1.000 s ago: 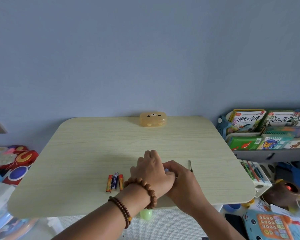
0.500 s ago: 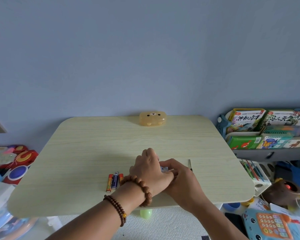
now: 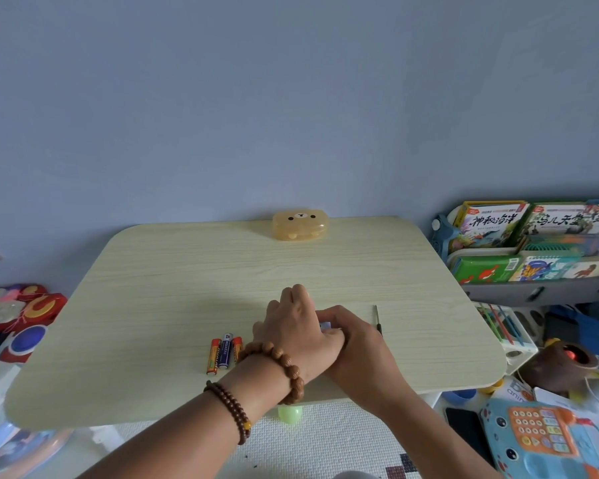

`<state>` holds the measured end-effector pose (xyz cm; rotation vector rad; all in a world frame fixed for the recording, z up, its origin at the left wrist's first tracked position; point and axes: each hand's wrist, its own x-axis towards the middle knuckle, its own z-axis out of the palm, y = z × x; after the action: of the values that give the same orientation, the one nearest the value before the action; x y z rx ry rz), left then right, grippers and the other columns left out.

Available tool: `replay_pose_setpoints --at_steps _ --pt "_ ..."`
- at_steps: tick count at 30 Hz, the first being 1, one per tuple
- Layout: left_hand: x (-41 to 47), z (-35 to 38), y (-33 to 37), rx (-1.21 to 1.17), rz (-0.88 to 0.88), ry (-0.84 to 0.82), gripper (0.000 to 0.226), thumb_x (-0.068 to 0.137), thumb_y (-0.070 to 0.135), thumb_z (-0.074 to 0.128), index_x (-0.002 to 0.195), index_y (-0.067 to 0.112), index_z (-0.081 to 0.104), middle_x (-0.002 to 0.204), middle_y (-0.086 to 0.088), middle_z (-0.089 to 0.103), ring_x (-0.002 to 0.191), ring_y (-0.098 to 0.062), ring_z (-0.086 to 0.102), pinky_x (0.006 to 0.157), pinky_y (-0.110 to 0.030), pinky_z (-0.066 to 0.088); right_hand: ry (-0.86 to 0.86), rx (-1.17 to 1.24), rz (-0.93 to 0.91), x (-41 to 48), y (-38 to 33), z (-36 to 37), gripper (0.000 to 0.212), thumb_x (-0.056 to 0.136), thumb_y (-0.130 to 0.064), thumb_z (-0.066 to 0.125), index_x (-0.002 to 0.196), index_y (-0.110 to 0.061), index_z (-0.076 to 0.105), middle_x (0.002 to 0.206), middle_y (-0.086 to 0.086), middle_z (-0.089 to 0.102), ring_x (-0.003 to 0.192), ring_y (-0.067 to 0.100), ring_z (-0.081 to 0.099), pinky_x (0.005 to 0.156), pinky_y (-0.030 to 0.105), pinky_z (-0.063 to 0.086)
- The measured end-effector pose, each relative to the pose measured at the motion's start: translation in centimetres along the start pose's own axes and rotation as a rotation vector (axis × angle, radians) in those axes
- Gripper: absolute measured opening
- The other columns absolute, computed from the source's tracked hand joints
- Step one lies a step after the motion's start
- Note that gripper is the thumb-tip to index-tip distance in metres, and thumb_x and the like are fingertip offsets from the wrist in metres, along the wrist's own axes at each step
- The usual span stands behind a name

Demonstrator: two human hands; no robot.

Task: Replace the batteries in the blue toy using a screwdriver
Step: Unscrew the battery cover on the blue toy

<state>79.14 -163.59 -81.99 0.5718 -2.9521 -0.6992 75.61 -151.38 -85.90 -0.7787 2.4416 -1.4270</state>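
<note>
**Blue toy all but hidden in a two-handed grip at the desk**

Both hands meet near the front edge of a pale wood-grain desk (image 3: 187,288). The left hand (image 3: 298,326), with brown bead bracelets (image 3: 286,366) on its wrist, lies curled over the blue toy (image 3: 324,326). The right hand (image 3: 357,344) closes round it from the right, pressed against the left hand's side. The grip is closed on both sides. Only a small pale-blue sliver of the toy shows in the gap between the hands, and its shape cannot be made out.

Three batteries (image 3: 223,352) lie side by side on the desk just left of the left wrist, a dark blue one between two orange ones. A thin screwdriver (image 3: 377,319) lies just beside the right hand, on its right, with its tip pointing toward the wall and its handle partly behind the hand. A translucent amber bear-face case (image 3: 300,224) sits at the far edge. Picture books (image 3: 491,226) fill a rack to the right of the desk.
</note>
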Motion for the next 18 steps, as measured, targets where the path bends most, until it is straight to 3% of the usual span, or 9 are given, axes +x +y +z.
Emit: replay_pose_setpoints --at_steps 6,11,14,18 --pt "0.2 -0.1 0.3 0.085 0.082 -0.043 0.025 0.085 0.037 0.046 0.100 0.022 0.035 0.102 0.004 0.052 0.095 -0.023 0.049 0.086 -0.047 0.049 0.030 -0.004 -0.008 0.0 0.1 0.4 0.024 0.077 -0.020 0.077 0.098 -0.030 0.068 0.080 -0.009 0.075 0.072 0.005 0.069 0.059 0.016 0.051" --pt "0.7 -0.3 -0.6 -0.045 0.103 -0.075 0.022 0.082 0.036 0.050 0.097 0.023 0.040 0.094 0.005 0.054 0.093 -0.022 0.054 0.084 -0.046 0.052 0.030 0.015 0.027 0.0 -0.4 0.3 0.030 0.072 -0.024 0.083 0.095 -0.034 0.068 0.076 -0.010 0.075 0.065 -0.002 0.065 0.055 0.013 0.047" --pt "0.8 -0.3 -0.8 -0.094 0.112 -0.068 0.020 0.083 0.035 0.051 0.096 0.024 0.040 0.090 0.008 0.053 0.090 -0.021 0.055 0.082 -0.045 0.052 0.017 0.033 0.036 -0.1 -0.7 0.2 0.037 0.067 -0.028 0.085 0.099 -0.033 0.069 0.078 -0.005 0.076 0.066 0.005 0.065 0.055 0.014 0.047" --pt "0.8 -0.3 -1.2 -0.131 0.130 -0.057 0.020 0.085 0.034 0.051 0.098 0.025 0.039 0.084 0.014 0.046 0.088 -0.019 0.055 0.078 -0.040 0.051 0.010 0.063 0.062 -0.1 -0.7 0.2 0.046 0.065 -0.026 0.090 0.105 -0.032 0.069 0.068 -0.003 0.070 0.053 0.001 0.054 0.051 0.011 0.040"
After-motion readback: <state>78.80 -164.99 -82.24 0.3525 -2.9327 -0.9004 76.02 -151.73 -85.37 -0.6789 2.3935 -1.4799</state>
